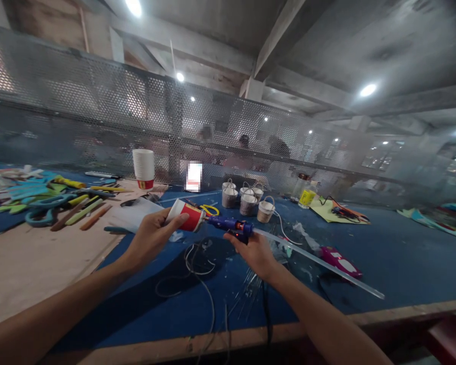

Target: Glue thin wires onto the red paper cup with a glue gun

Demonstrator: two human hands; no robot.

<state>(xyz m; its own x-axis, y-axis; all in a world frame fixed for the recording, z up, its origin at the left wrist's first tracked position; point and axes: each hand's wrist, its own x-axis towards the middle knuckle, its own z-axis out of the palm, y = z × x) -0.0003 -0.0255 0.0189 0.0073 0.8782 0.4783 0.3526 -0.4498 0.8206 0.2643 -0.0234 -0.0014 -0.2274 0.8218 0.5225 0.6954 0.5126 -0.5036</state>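
Above the blue table (383, 263), near its middle, the left hand (148, 238) was closed around a red-and-white paper cup (186, 215) held on its side, and the right hand (256, 251) was wrapped around the grip of a blue glue gun (230, 225), whose nozzle met the base of the cup. A long clear glue stick (319, 261) ran out of the back of the gun to the right, ending short of the table's near edge. Under the hands lay loose wire (197, 263), with bare blue surface around it. A brown board (30, 263) covered the left end, scissors (45, 205) at its far side. A stack of cups (143, 169) and small handled pots (247, 200) stood farther back, close to the perforated metal screen (99, 111) bounding the far edge. A pink tool (340, 261) lay to the right.
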